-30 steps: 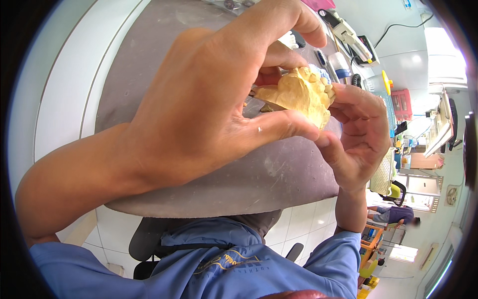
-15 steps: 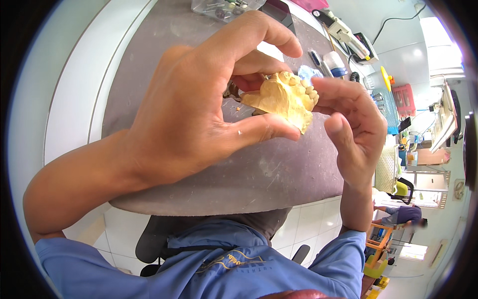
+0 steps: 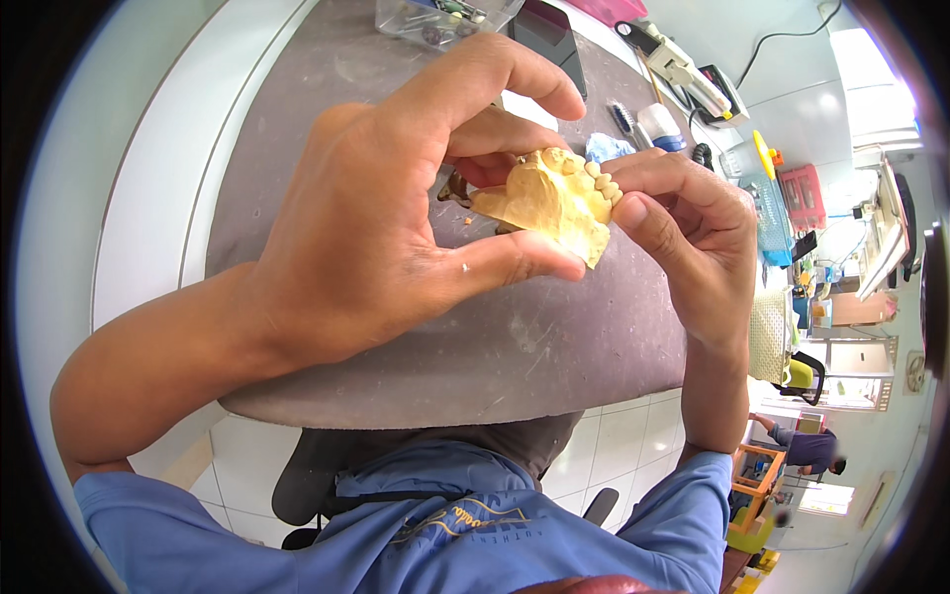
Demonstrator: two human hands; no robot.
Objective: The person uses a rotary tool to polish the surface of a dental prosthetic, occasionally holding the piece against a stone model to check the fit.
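Note:
A yellow plaster dental cast (image 3: pixel 546 203) is held up over the grey-brown tabletop, with a row of moulded teeth (image 3: pixel 600 180) along its right edge. My left hand (image 3: pixel 361 228) grips it from the left, thumb along the lower side and fingers behind; the index finger arches free above. On the right, my right hand (image 3: pixel 698 243) pinches at the teeth with thumb and forefinger. I cannot tell whether those teeth are a separate piece. Just left of the cast, a small dark brown thing (image 3: pixel 454 188) shows partly behind my left hand.
At the table's far side are a clear box of small tools (image 3: pixel 435 22), a dark flat device (image 3: pixel 544 45), crumpled blue material (image 3: pixel 607 148), a brush (image 3: pixel 625 121) and a white jar with a blue base (image 3: pixel 661 129). Another person (image 3: pixel 811 450) is far off at the right.
My right thumb and forefinger have closed from apart onto the teeth at the cast's edge. Cast and left hand have shifted slightly left. The distant person has changed posture.

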